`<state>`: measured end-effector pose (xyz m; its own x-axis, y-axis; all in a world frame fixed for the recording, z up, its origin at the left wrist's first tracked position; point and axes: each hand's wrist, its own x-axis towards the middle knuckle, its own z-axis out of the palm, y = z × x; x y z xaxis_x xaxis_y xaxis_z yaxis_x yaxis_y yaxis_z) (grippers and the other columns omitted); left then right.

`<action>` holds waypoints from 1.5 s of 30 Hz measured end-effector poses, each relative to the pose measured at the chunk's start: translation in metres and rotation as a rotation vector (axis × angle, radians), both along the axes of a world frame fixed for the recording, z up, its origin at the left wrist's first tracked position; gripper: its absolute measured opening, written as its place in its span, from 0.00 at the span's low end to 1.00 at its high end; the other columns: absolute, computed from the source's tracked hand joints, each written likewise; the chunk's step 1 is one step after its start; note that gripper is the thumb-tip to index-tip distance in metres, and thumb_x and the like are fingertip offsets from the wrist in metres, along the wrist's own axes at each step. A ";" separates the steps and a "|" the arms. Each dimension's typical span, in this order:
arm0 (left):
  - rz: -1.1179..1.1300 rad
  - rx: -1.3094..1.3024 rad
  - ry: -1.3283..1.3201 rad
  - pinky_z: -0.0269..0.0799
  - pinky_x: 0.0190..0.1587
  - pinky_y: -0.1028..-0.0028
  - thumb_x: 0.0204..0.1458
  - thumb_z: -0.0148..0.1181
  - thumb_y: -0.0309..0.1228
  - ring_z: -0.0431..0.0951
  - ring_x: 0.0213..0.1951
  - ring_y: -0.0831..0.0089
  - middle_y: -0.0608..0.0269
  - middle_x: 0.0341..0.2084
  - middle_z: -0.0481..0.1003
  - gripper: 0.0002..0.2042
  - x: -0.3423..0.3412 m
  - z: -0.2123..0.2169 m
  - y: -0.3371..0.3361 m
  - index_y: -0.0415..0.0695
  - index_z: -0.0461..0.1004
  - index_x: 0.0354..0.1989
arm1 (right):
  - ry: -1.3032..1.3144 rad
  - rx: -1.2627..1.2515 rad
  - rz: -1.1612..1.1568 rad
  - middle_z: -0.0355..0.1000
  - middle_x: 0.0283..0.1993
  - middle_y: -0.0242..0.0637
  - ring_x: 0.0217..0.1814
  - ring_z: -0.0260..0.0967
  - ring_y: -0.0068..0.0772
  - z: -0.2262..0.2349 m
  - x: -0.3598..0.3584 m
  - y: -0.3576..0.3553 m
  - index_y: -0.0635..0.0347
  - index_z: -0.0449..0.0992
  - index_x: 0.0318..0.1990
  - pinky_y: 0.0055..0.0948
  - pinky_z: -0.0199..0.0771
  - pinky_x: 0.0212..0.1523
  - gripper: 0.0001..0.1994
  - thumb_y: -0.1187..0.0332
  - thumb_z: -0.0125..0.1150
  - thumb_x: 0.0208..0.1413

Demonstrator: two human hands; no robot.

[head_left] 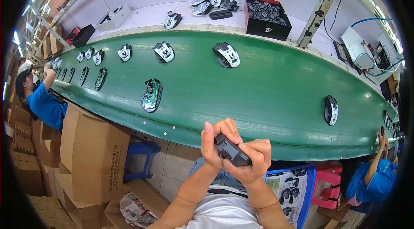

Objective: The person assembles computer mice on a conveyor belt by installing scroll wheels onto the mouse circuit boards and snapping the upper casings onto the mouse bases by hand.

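Close in front of my body, at the near edge of the green conveyor belt (267,99), both hands grip a black computer mouse (233,150). Its left end is held in my left hand (212,147), whose thumb points up. My right hand (255,158) closes round the other end, with fingers pressed on its top. The palms hide part of the mouse. Beyond my left hand, a mouse base with a green circuit board (152,95) lies on the belt. A black and white mouse shell (227,54) rests farther away.
Several shells and boards line the belt's left part; a dark mouse (331,110) lies right. Behind stands a black box of small parts (268,18). A blue crate (308,190) is beside me, cartons (92,155) at left. Co-workers sit left (47,104) and right (379,181).
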<state>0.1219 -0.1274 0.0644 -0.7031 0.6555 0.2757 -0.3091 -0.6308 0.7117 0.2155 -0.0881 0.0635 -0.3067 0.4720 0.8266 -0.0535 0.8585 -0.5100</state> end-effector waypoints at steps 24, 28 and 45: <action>0.120 -0.159 0.697 0.62 0.65 0.51 0.53 0.66 0.33 0.72 0.60 0.43 0.35 0.56 0.72 0.29 0.043 0.022 0.006 0.27 0.66 0.58 | 0.668 -1.215 0.613 0.61 0.37 0.29 0.38 0.59 0.22 0.013 0.007 0.039 0.54 0.62 0.33 0.25 0.63 0.42 0.22 0.44 0.43 0.67; 0.098 -0.148 0.724 0.60 0.66 0.51 0.54 0.63 0.33 0.69 0.62 0.43 0.36 0.57 0.71 0.27 0.040 0.023 0.004 0.28 0.67 0.59 | 0.741 -1.210 0.702 0.60 0.33 0.31 0.34 0.58 0.23 0.004 0.001 0.045 0.54 0.61 0.30 0.24 0.64 0.35 0.23 0.43 0.43 0.64; -0.060 -0.285 0.601 0.48 0.70 0.50 0.46 0.68 0.33 0.57 0.68 0.44 0.40 0.64 0.62 0.26 0.044 0.044 -0.019 0.42 0.74 0.56 | 0.804 -1.176 0.951 0.61 0.30 0.34 0.30 0.56 0.27 -0.005 0.002 0.026 0.57 0.63 0.31 0.31 0.62 0.36 0.25 0.41 0.41 0.63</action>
